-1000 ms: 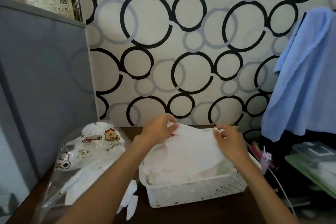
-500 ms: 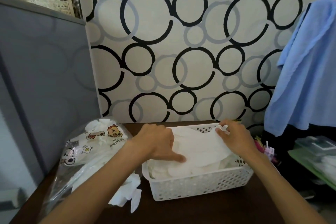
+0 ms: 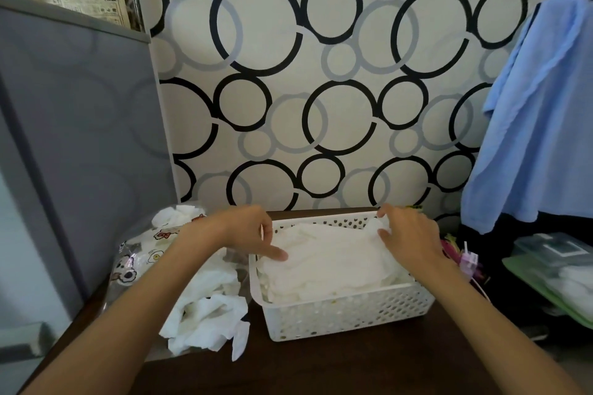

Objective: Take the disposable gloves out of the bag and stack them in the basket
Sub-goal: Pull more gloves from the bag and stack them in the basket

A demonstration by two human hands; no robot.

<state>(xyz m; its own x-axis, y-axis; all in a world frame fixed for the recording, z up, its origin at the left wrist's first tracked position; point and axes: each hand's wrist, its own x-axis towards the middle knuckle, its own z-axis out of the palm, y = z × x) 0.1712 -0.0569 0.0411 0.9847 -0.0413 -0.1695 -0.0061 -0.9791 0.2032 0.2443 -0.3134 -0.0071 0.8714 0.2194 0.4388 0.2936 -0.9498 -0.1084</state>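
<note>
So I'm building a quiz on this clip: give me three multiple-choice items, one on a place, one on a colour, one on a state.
1. Where is the bag?
A. left of the basket
B. inside it
C. behind it

2. What colour is the basket?
A. blue
B. white
C. green

3. What is the left hand doing?
A. gripping the bag
B. hanging idle
C. pressing the gloves in the basket

Answers: 1 A, the bag lies at the basket's left side. 2 B, its perforated wall is white. 3 C, a straight finger lies on the glove pile while the right hand touches the pile's far corner.
</note>
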